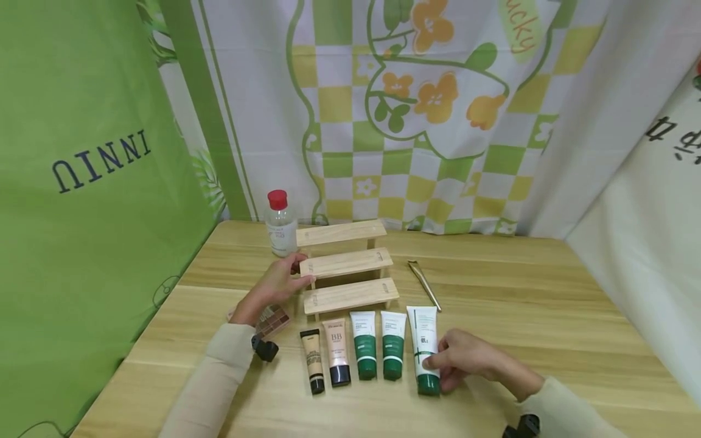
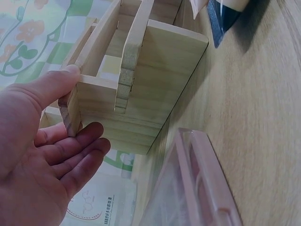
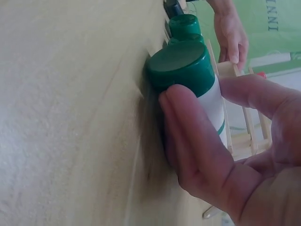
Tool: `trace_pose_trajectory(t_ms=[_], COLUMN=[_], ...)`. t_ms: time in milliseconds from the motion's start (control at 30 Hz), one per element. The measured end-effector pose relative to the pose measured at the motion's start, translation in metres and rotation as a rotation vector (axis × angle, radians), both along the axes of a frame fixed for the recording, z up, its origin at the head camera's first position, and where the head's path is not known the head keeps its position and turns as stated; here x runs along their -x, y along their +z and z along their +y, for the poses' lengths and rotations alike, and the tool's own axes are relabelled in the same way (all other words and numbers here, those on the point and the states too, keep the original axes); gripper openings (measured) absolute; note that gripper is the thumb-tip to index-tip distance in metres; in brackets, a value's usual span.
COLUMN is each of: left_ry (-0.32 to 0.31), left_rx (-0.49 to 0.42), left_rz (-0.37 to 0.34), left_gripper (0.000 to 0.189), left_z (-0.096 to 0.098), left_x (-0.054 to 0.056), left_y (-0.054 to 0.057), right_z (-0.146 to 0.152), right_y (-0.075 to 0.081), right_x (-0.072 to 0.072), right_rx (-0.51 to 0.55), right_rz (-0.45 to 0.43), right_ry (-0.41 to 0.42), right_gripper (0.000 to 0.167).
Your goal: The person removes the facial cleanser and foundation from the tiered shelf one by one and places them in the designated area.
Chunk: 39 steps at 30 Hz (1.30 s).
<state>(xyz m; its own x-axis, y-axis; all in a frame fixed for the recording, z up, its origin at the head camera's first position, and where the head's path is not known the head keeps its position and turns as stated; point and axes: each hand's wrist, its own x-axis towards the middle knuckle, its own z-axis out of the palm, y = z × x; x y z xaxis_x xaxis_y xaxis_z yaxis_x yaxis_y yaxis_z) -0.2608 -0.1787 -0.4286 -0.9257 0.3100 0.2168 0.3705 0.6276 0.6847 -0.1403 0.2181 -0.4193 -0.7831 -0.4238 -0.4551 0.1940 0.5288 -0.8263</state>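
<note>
A three-step wooden rack [image 1: 350,263] stands at the middle of the table. My left hand [image 1: 282,280] pinches the left end of its middle step, thumb on top and fingers beneath, as the left wrist view shows. In front of the rack, several tubes lie in a row. The rightmost is a large white tube with a green cap [image 1: 423,347], and my right hand [image 1: 465,359] grips it near the cap, thumb on one side and fingers on the other. Left of it lie two smaller white-and-green tubes [image 1: 364,344], a pink BB cream tube [image 1: 336,350] and a beige black-capped tube [image 1: 313,360].
A clear bottle with a red cap [image 1: 277,199] stands behind my left hand. An eyeshadow palette [image 1: 272,321] lies partly under my left wrist. Right of the rack lies a slim metallic tool [image 1: 424,286]. Curtains hang along the table's back and sides.
</note>
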Motion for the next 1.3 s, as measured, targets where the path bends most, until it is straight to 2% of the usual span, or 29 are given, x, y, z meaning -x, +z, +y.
trace_pose_trajectory(t_ms=[167,367,533,733,967,1300], left_ry=[-0.006,-0.022,-0.025,-0.028,-0.014,-0.011], left_rx=[-0.001,0.001,-0.005,-0.003,-0.015,-0.007], left_rz=[0.007,0.037,0.049,0.053,0.025,0.024], left_gripper=[0.05,0.047,0.045,0.046,0.046,0.048], left_z=[0.0,-0.001,-0.001,-0.001,-0.002,-0.001], left_x=[0.001,0.0,0.0,-0.001,0.0,0.001], left_y=[0.0,-0.002,-0.003,-0.002,0.0,-0.001], right_z=[0.003,0.003,0.002,0.002,0.0,-0.002], right_y=[-0.004,-0.007,-0.009,-0.008,-0.007,-0.009], right_x=[0.006,0.009,0.011,0.011,0.013,0.015], right_rx=[0.083,0.119,0.145,0.145,0.129,0.127], right_rz=[-0.065,-0.096,-0.122,-0.125,-0.12,-0.117], right_ry=[0.007,0.004,-0.015,-0.03,-0.042,-0.052], right_gripper=[0.02,0.02,0.026,0.032,0.03,0.03])
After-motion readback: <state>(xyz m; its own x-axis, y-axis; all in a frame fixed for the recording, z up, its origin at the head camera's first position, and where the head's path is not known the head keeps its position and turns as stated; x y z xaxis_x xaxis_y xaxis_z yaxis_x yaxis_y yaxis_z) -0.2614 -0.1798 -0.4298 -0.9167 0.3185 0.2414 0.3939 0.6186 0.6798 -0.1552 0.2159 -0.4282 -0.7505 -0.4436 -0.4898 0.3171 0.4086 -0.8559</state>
